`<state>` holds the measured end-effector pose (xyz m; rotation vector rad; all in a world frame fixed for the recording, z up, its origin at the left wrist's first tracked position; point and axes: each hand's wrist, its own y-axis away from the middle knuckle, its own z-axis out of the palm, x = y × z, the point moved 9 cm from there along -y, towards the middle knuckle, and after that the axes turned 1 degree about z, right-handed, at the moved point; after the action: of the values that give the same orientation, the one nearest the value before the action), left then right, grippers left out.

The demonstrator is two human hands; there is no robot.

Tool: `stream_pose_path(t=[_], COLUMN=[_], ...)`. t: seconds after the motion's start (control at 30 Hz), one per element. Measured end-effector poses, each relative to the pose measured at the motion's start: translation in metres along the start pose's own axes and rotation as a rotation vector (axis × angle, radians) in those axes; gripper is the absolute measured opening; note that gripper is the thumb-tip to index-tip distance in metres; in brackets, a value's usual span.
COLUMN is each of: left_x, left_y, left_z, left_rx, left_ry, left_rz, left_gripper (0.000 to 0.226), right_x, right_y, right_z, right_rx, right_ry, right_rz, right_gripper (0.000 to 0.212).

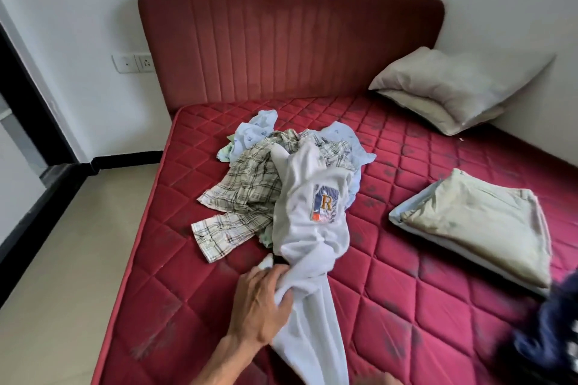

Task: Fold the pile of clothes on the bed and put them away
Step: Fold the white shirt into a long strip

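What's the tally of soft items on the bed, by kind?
Pillows: 2, stacked
Folded bedding: 1
Clothes visibly distinct in the pile: 3, white garment, plaid shirt, pale blue printed piece; more may be hidden
Total: 6

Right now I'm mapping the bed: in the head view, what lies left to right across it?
Plaid shirt → white garment with the R patch → folded beige cloth.

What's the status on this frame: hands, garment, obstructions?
Left hand grips white sweatshirt, drawn from clothes pile. Right hand barely in view at bottom edge, state unclear. Nothing blocking.
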<state>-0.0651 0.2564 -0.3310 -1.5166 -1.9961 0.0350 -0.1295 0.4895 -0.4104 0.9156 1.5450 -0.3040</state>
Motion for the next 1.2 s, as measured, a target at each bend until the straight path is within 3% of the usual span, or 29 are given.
stream_pose_path(t=[0.07,0.1,0.13,0.17,0.2,0.23,0.27,0.3,0.33,0.37,0.4,0.43,0.53,0.6,0.67,0.7,0.77,0.87,0.97,1.07,1.13,1.2], left_x=[0.026,0.011,-0.013,0.017,0.024,0.019,0.028,0.044,0.056,0.071,0.089,0.080,0.084,0.068,0.048,0.038,0.029,0.012,0.004,-0.014,-0.028,-0.040], left_y=[0.019,0.027,0.043,0.066,0.078,0.077,0.076,0.082,0.093,0.122,0.133,0.122,0.011,-0.044,-0.099,-0.132,-0.174,-0.207,-0.223,-0.231,-0.236,-0.239], left_z=[0.004,0.038,0.076,0.108,0.194,0.241,0.250,0.225,0.193,0.134,0.051,0.050,0.001,-0.018,-0.026,-0.023,-0.006,0.041,0.079,0.090,0.082,0.061], left_rx=[-0.273,-0.241,-0.220,-0.322,-0.475,-0.329,-0.100,-0.064,-0.341,-0.730,-0.943,-0.938,-0.553,-0.317,-0.171,-0.158,-0.245,-0.500,-0.678,-0.740,-0.720,-0.690], left_ry=[0.066,-0.101,-0.062,-0.091,-0.138,-0.191,-0.244,-0.307,-0.237,-0.111,0.160,0.334,0.351,0.344,0.260,0.228,0.160,0.119,0.033,-0.123,-0.182,-0.195], left_rz=[-0.069,-0.074,-0.190,-0.092,-0.153,-0.249,-0.190,-0.116,-0.086,-0.061,-0.085,-0.098,-0.125,-0.150,-0.107,-0.093,-0.035,-0.128,-0.135,-0.154,-0.167,-0.177], left_gripper=[0.044,0.047,0.045,0.038,0.033,0.038,0.041,0.047,0.049,0.028,0.020,0.026,0.019,0.008,0.020,0.028,0.052,0.099,0.114,0.104,0.080,0.051], right_x=[0.006,0.003,0.006,0.004,-0.001,-0.009,-0.015,-0.015,-0.012,-0.006,0.001,0.004,0.007,-0.007,-0.020,-0.021,-0.053,-0.096,-0.111,-0.112,-0.116,-0.125], right_y=[0.012,0.016,0.017,0.012,0.012,0.008,0.004,0.000,-0.003,-0.007,-0.014,-0.020,-0.048,-0.072,-0.101,-0.124,-0.150,-0.182,-0.215,-0.240,-0.249,-0.249], right_z=[-0.016,-0.019,-0.026,-0.033,-0.038,-0.040,-0.037,-0.038,-0.040,-0.043,-0.046,-0.047,-0.074,-0.100,-0.121,-0.131,-0.140,-0.135,-0.132,-0.132,-0.133,-0.130], right_rx=[0.132,0.186,0.237,0.310,0.340,0.327,0.306,0.294,0.315,0.329,0.321,0.305,0.381,0.474,0.504,0.495,0.446,0.287,0.167,0.107,0.063,-0.025], right_ry=[-0.057,-0.039,-0.136,-0.219,-0.240,-0.218,-0.202,-0.215,-0.245,-0.291,-0.341,-0.402,-0.302,-0.164,-0.050,-0.026,0.143,0.280,0.335,0.523,0.645,0.750], right_rz=[0.033,0.054,0.060,0.058,0.059,0.063,0.026,0.014,0.035,0.071,0.101,0.138,0.194,0.154,0.154,0.148,0.062,-0.073,-0.113,-0.111,-0.094,-0.085], right_gripper=[0.103,0.089,0.072,0.058,0.050,0.044,0.041,0.042,0.049,0.058,0.063,0.064,0.066,0.037,0.007,0.020,0.051,0.079,0.105,0.120,0.101,0.067])
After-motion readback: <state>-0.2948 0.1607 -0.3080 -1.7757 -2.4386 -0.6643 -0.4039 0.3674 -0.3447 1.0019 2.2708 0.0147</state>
